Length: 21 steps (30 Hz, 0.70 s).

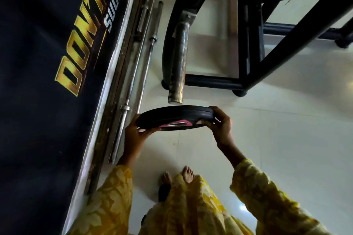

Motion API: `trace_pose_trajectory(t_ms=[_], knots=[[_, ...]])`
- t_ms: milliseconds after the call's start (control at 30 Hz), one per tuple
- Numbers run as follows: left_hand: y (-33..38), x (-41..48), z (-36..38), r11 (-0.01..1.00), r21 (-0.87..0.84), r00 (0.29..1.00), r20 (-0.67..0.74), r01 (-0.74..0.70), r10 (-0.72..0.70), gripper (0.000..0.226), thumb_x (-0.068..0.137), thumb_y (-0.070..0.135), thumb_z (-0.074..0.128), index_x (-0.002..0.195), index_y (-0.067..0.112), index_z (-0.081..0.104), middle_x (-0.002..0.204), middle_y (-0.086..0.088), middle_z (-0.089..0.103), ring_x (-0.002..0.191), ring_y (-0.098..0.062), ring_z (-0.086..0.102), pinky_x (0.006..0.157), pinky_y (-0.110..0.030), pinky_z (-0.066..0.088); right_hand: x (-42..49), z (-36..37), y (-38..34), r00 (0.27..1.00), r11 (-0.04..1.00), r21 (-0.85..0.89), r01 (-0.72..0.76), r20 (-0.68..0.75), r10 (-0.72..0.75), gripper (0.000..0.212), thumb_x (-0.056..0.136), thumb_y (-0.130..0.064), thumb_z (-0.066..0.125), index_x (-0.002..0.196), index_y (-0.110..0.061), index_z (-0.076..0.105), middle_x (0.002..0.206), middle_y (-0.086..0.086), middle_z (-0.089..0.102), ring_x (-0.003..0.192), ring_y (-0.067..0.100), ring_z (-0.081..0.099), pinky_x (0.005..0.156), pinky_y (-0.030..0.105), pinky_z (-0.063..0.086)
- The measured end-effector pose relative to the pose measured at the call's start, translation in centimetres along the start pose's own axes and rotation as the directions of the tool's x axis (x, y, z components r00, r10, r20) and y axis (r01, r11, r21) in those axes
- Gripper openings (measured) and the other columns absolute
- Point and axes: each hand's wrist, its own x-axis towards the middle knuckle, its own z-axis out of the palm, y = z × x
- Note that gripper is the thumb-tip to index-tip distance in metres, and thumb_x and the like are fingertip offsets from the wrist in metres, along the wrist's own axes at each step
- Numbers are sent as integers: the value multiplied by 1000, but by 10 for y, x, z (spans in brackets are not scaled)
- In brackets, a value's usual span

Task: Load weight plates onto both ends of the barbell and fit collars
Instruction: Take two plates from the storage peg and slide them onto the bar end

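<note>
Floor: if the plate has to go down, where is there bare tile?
Bare tile lies right of the right hand, below the black frame, and between the plate and the feet. Crowded along the wall, where spare bars lie.

Floor: pale glossy tiles [286, 139]
Left wall: dark banner [38, 63] with gold and white lettering
Furniture: black metal frame [244, 44], upper right
Light: soft glare [243, 209] on tiles

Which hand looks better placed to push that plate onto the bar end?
Probably the right hand: its fingers wrap round the plate, with open floor beside it. The left hand grips the opposite edge, crowded by spare bars along the wall.
</note>
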Motion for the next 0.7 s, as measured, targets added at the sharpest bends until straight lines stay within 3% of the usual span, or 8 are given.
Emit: trace_pose_trajectory(t_ms=[133, 267, 367, 500, 600, 700], knots=[[21, -47, 3, 997, 31, 998, 2, -64, 64, 67, 52, 45, 80, 102, 4, 63, 92, -11, 69, 82, -8, 65, 66, -15, 50, -44, -23, -21, 999, 999, 34, 12, -44, -11, 46, 61, 8, 77, 103, -4, 63, 90, 8, 66, 82, 16, 60, 77, 34, 52], [51, -96, 3, 990, 23, 990, 29, -136, 135, 63, 54, 47, 84, 102, 11, 66, 92, -8, 72, 89, -26, 68, 76, -45, 57, -102, -54, -58, 993, 995, 75, 67, -101, -59, 55, 57, -3, 80, 108, -5, 61, 95, 8, 65, 83, 13, 60, 76, 27, 52], [79, -136, 8, 977, 26, 976, 43, -214, 212, 60, 54, 51, 84, 101, 17, 68, 91, -1, 73, 89, -21, 69, 79, -50, 55, -148, -81, -86, 984, 986, 113, 122, -140, -106, 59, 58, -2, 82, 112, -1, 59, 100, 11, 64, 87, 13, 60, 78, 26, 52], [120, -193, 24, 954, -9, 952, 72, -299, 299, 59, 51, 53, 83, 101, 26, 67, 92, 9, 73, 91, -11, 68, 80, -38, 56, -217, -123, -119, 952, 972, 54, 228, -221, -211, 76, 46, -35, 80, 112, -3, 60, 99, 9, 65, 88, 15, 61, 76, 27, 53], [153, -229, 42, 925, -13, 920, 105, -379, 378, 67, 49, 56, 80, 103, 18, 68, 88, 11, 72, 83, 5, 65, 70, -16, 51, -255, -156, -132, 913, 959, 62, 278, -326, -244, 68, 50, -23, 83, 111, -4, 61, 102, 12, 66, 93, 17, 60, 80, 29, 53], [186, -257, 65, 895, -18, 883, 155, -447, 444, 66, 50, 56, 79, 102, 17, 67, 84, 19, 70, 82, 9, 64, 67, -9, 46, -285, -191, -143, 875, 943, 82, 323, -406, -264, 67, 51, -21, 83, 112, -5, 62, 103, 11, 67, 92, 13, 59, 81, 29, 52]])
